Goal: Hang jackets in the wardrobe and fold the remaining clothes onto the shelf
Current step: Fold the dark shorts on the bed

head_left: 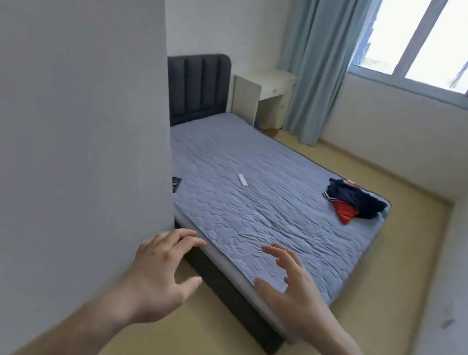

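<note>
Clothes (353, 202), a crumpled dark navy and red heap, lie on the far right corner of the bed (267, 212), close to the mattress edge, well apart from both hands. Bed has a grey-blue quilted cover, dark padded headboard (197, 86) at the far end against the wall. Small white remote-like object (242, 180) lies near the middle of the cover, apart from the clothes. Dark flat item (175, 183) pokes out at the left edge of the mattress, mostly hidden by a white panel (62, 121) filling the left side of the view; can't tell what it is. Left hand (161, 270) reaches forward in the air near the bed's near corner, fingers spread and slightly curved, holding nothing. Right hand (291, 292) likewise out over the near edge of the mattress, fingers spread, thumb out, holding nothing; can't tell if it touches the cover. Cream bedside table (260, 96) stands beside the headboard, pale blue curtain (316, 62) next to it, window (441, 41) at upper right. Floor (400, 232) is tan.
</note>
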`<state>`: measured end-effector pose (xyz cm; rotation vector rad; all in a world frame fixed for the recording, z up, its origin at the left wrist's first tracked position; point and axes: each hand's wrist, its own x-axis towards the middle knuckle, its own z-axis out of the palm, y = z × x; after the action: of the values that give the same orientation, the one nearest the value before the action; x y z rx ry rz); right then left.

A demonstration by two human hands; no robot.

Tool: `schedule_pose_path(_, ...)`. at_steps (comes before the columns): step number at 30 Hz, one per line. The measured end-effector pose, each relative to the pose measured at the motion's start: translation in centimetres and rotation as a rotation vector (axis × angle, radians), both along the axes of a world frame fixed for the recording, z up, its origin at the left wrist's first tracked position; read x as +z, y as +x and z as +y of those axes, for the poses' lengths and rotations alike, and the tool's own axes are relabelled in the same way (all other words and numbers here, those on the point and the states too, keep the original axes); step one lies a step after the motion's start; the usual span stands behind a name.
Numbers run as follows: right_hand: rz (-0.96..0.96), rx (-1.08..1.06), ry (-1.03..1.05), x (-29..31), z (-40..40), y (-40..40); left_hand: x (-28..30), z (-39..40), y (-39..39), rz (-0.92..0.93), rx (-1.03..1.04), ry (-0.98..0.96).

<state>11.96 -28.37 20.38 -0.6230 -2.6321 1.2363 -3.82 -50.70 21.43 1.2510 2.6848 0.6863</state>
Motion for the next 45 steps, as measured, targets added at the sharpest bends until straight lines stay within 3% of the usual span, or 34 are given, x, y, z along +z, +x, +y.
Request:
schedule_pose_path(8, 0.006, -0.297, -0.063, 0.0, 10.5, 0.6, -1.7, 16.8, -6.8, -0.055, -0.307, -0.066)
schedule_pose_path(14, -0.010, -0.556, -0.053, -0.2, 18.1, 5.4, -2.0, 31.5, -4.9, -0.051, -0.572, -0.113)
schedule_pose_path(20, -0.017, -0.658, -0.078, -1.5, 28.2, 9.6, -2.9, 45.0, -1.2, -0.039, -0.666, -0.111)
schedule_pose_path(31, -0.065, -0.533, -0.091, -2.1, 52.0, 14.1, -3.5, 65.2, 2.9, -0.105, -0.518, -0.118)
schedule_pose_path(45, -0.134, -0.337, -0.067, -5.0, 76.6, 4.0, -8.4, 82.5, -6.6, -0.222, -0.264, -0.143)
